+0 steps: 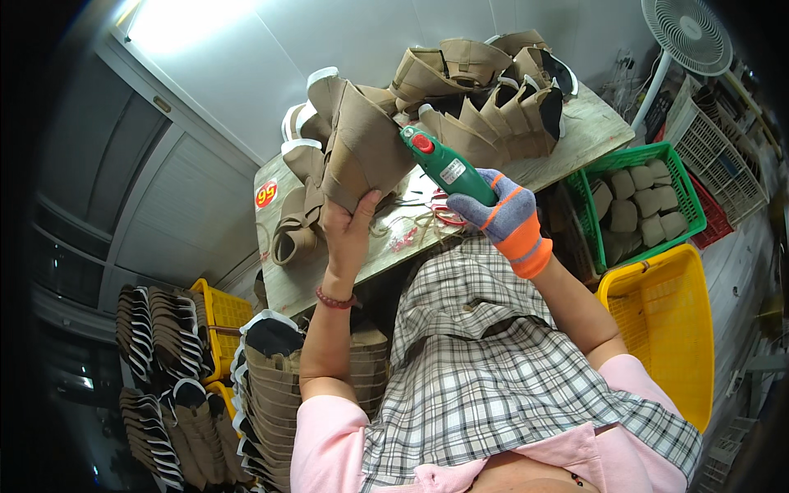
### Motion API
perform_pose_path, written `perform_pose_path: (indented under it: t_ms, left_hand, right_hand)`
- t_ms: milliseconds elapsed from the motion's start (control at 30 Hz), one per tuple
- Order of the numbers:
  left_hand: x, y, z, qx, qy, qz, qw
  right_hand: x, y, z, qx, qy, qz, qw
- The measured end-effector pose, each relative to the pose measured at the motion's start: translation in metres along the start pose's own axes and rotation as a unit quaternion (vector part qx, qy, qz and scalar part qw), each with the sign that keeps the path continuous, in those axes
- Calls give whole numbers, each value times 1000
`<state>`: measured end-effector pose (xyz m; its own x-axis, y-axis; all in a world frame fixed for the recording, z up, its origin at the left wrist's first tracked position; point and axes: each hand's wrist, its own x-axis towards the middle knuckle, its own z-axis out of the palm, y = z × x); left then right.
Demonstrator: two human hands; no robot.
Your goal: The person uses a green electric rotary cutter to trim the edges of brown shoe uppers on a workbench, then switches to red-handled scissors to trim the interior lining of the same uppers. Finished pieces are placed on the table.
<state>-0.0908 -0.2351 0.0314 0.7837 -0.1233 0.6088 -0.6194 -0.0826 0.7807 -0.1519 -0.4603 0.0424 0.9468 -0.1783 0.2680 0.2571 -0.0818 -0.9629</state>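
My bare left hand (349,229) grips the lower end of a tan shoe upper (370,142) with a white edge at its top, held up over the table. In a grey and orange glove, my right hand (508,212) is closed around a green handheld power tool (453,167) with a red button. The tool's front end is at the right edge of the upper; whether it touches there I cannot tell. Behind the tool on the tabletop lie red-handled scissors (447,209) and loose threads (425,223). More tan uppers (302,228) rest left of my left hand.
Several tan uppers (499,123) stand along the table (601,123). To the right are a green crate (693,203) of tan pads, a yellow basket (672,333) and a white fan (687,31). Stacked uppers (271,382) and a yellow crate (225,339) are at lower left.
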Motion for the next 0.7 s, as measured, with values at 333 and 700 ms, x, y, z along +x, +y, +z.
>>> perform_pose_path:
  t_ms: [333, 700]
  left_hand:
    - [89, -51, -29, 288, 94, 90, 949]
    - [261, -163, 32, -129, 88, -164, 974]
  right_hand:
    - [23, 30, -33, 4, 76, 6, 997]
    - [17, 59, -78, 17, 121, 79, 989]
